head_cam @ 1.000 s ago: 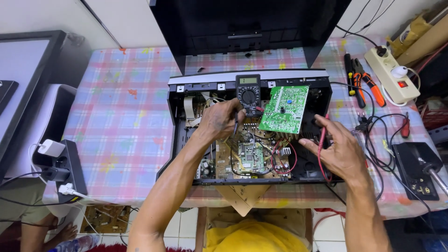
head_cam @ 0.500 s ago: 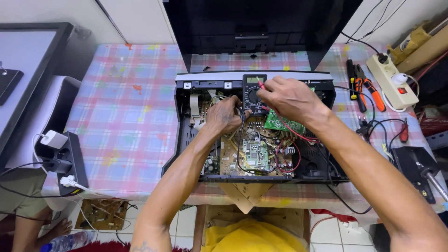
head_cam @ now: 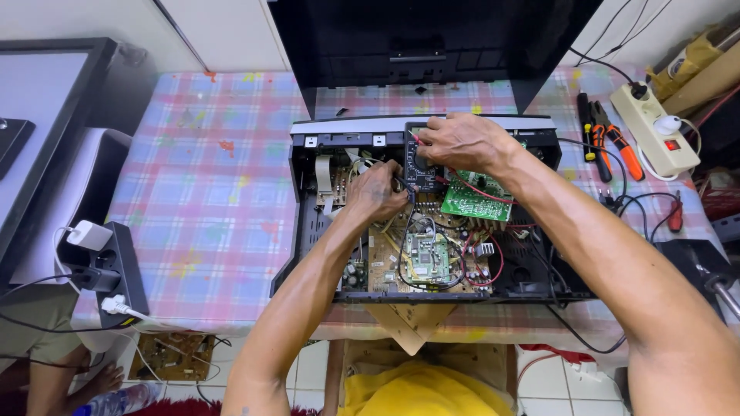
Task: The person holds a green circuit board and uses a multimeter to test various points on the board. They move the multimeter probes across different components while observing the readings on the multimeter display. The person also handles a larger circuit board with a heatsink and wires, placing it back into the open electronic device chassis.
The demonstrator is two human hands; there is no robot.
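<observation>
Head view, one moment, looking down on a counter [head_cam: 193, 200] under a glossy checked cloth of pink, blue and yellow.

Item: open black metal chassis [head_cam: 304, 231], rectangular, lid off, lying at the counter's middle. Inside lay a tan main board [head_cam: 401, 266] crowded with small parts, red and black wires looped over it, and a green board [head_cam: 474, 202] tilted at the upper right.

Item: dark meter [head_cam: 420, 166], a slim upright block, standing in the chassis by its far wall.

Left hand [head_cam: 378, 192]: fingers curled together low over the main board, just beside the meter; it seemed to pinch a black lead, but the grip was hidden.

Right hand [head_cam: 459, 142]: fingers bent onto the meter's face, thumb and fingers closing on it; red leads ran beneath the wrist. The forearm crossed over the green board and covered part of it.

Around: a large black panel [head_cam: 432, 38] stood upright behind the chassis. Orange-handled pliers [head_cam: 613, 146] and a cream power strip [head_cam: 655, 127] lay at the right. A black box with a white plug [head_cam: 100, 262] sat at the left edge.
</observation>
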